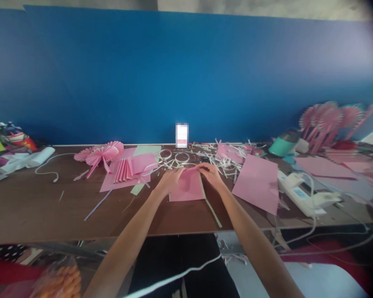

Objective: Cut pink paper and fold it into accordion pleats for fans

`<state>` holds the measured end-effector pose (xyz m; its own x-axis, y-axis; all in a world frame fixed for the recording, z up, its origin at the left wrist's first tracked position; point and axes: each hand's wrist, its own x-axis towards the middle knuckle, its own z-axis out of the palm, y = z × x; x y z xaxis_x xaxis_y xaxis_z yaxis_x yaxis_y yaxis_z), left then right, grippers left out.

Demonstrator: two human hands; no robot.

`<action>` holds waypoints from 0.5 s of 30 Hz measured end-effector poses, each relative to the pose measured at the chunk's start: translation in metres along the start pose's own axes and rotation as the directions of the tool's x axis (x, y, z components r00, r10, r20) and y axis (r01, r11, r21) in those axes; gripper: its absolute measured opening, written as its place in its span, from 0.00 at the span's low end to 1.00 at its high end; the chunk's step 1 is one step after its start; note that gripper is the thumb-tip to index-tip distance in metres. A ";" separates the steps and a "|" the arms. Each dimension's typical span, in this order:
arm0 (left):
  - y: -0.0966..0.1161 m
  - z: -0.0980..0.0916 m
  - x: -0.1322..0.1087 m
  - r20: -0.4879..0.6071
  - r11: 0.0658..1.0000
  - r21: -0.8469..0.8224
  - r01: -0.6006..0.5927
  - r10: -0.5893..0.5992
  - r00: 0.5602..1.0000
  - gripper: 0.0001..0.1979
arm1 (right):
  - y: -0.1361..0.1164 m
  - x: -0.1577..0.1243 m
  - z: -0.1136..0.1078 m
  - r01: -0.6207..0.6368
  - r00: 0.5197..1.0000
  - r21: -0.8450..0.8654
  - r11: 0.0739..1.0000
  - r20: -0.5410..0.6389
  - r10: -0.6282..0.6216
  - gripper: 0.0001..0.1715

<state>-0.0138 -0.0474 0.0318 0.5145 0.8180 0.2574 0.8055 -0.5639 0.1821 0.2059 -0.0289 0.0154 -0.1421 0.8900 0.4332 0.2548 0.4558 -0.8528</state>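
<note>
A pink sheet of paper (188, 191) lies in front of me on the brown table (71, 225), its far edge raised and curled over. My left hand (171, 180) has its fingers closed at the sheet's far left corner. At the far right, the thumb and fingers of my right hand (211, 173) pinch the same edge. Pale strips border the sheet's sides, and a loose pale strip (214, 213) extends from its near right corner. Two rolls of tape, a left roll (165, 155) and a right roll (182, 157), lie just beyond my hands.
Pink pleated paper fans (104, 155) and a folded pleated sheet (124, 170) lie left. White paper scraps (228, 163) litter the back. Another pink sheet (257, 182) and a power strip (300, 193) with cables are right. A phone (182, 135) leans against the blue wall.
</note>
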 end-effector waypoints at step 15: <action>0.004 0.011 0.003 -0.083 1.000 -0.004 -0.011 0.011 0.997 0.15 | -0.005 0.000 0.004 0.007 0.999 0.031 1.000 0.046 -0.008 0.14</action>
<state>-0.0058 -0.0459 0.0228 0.4973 0.7994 0.3371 0.7985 -0.5737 0.1825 0.2005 -0.0314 0.0183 -0.1879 0.8847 0.4266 0.2245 0.4615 -0.8582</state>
